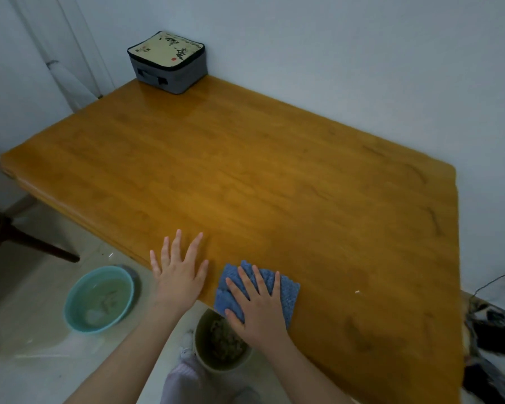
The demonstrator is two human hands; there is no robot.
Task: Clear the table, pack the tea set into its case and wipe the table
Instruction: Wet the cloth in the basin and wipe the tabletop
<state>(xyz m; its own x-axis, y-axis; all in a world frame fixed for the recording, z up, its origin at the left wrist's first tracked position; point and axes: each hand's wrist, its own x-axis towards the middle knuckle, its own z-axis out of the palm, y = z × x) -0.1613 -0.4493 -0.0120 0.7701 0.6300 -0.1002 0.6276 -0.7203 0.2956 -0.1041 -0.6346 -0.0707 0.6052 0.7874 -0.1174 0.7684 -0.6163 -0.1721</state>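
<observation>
Right hand (257,307) lies flat on blue cloth (287,290), hiding much of it.

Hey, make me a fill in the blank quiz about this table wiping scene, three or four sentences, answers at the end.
1. The right hand presses a ____ cloth on the table.
2. The left hand lies flat on the table, holding ____.
3. The case stands at the table's far ____ corner.
4. The basin sits on the ____.
Missing words: blue; nothing; left; floor.
</observation>
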